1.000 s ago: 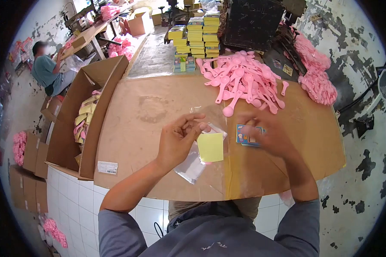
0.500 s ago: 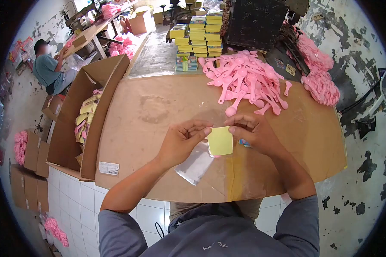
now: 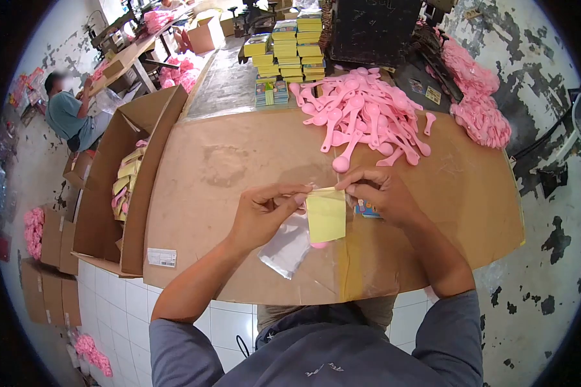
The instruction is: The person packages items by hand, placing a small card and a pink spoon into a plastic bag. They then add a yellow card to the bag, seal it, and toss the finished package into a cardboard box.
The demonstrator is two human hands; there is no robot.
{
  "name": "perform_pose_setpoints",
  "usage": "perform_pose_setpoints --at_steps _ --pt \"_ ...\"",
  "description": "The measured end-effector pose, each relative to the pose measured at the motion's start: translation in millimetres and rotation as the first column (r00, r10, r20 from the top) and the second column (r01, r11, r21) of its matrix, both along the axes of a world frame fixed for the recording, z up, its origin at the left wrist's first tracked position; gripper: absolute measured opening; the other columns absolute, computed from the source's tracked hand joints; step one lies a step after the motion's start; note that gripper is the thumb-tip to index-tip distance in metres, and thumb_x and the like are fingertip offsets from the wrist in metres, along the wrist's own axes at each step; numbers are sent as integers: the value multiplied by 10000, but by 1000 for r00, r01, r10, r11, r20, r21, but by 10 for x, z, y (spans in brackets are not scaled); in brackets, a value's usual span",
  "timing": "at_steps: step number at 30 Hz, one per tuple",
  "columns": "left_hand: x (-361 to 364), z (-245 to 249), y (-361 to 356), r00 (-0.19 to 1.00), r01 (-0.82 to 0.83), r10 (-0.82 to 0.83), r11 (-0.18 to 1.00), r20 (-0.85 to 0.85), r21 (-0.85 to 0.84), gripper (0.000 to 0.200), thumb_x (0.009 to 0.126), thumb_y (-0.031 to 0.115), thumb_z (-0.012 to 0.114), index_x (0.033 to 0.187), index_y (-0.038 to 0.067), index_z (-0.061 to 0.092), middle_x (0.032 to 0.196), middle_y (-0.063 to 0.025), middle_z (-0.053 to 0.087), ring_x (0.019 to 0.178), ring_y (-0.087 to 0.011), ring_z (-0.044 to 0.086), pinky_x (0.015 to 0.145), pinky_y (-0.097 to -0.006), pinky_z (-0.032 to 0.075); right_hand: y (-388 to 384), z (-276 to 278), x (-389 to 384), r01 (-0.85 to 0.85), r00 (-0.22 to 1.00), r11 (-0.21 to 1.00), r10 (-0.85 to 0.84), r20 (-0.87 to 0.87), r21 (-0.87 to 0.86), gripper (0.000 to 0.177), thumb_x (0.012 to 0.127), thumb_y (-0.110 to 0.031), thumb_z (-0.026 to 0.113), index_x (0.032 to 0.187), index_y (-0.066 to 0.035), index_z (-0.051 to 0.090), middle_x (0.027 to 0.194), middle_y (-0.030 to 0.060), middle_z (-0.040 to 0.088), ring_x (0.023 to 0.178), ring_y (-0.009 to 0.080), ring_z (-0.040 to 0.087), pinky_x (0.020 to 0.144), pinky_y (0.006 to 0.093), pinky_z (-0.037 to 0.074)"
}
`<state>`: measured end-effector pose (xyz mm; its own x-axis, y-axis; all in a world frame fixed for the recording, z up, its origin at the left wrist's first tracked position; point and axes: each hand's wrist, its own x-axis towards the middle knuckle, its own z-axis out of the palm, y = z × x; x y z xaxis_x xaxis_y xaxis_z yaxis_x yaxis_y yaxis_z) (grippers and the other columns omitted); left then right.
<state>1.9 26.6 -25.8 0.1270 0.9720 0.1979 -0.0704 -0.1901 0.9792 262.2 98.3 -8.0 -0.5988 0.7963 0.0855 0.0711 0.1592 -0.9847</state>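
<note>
Between both hands, over the cardboard-covered table, hangs a small packet with a yellow card (image 3: 327,218); clear film glints along its edges. The rounded end of a pink spoon (image 3: 318,244) peeks out below the card. My left hand (image 3: 266,209) pinches the packet's top left corner between thumb and fingers. At the top right corner, my right hand (image 3: 382,195) grips it the same way. Clear plastic bags (image 3: 285,252) lie flat beneath, left of the card. Partly hidden under my right hand are colourful printed cards (image 3: 368,209).
A heap of pink spoons (image 3: 361,116) covers the table's far right. Stacks of yellow-edged cards (image 3: 287,51) rise behind it. At left, an open cardboard box (image 3: 158,138) holds finished-looking yellow and pink packets (image 3: 128,180). A co-worker (image 3: 71,113) sits beyond the box.
Both hands have shifted slightly, and the yellow card now shows longer below a narrow top strip. More of the printed cards shows beside my right hand. The camera view has moved a little.
</note>
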Motion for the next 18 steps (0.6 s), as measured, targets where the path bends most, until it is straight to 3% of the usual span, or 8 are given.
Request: perform_pose_setpoints --at_steps 3,6,9,13,16,18 --pt "-41 -32 17 984 54 -35 993 175 -107 201 983 77 697 1149 -28 741 1074 -128 759 951 -153 716 830 -318 603 2 11 14 -13 1000 1000 12 14 23 178 965 -88 645 1060 -4 769 896 34 733 780 70 642 688 248 497" --pt "-26 -38 29 973 103 -63 980 221 -173 221 978 88 708 1170 -20 731 1084 -123 759 946 -144 714 823 -299 598 -31 73 -9 -6 997 998 1 77 62 149 947 -56 676 1046 22 756 945 59 733 826 86 652 728 255 512" --pt "-15 -49 46 999 37 -38 991 -2 -128 231 1006 93 674 1198 -29 720 1113 -113 758 948 -140 725 806 -281 605 -36 70 -16 -33 998 999 31 50 29 151 938 -46 715 1060 41 737 979 75 733 873 97 667 759 256 525" --pt "-11 -86 72 999 45 -42 988 27 -148 247 1002 79 675 1224 -24 706 1105 -103 760 934 -117 719 811 -274 605 4 -19 -14 -49 999 999 49 2 2 248 943 -44 721 1173 40 678 1024 75 728 903 108 679 763 247 529" --pt "-7 -79 70 999 30 -25 990 37 -139 249 1004 66 667 1234 -24 700 1106 -102 759 941 -112 718 819 -273 606 -54 50 -52 -56 998 995 55 -23 -87 395 915 -48 736 1277 40 605 1105 77 701 975 126 663 877 287 538" --pt "-15 -74 72 999 15 -8 992 52 -126 247 1007 57 658 1236 -26 698 1115 -108 756 941 -116 719 826 -276 607 -94 89 -50 -128 989 990 131 66 -54 431 912 -32 732 1305 36 569 1092 65 686 980 127 657 872 290 536"
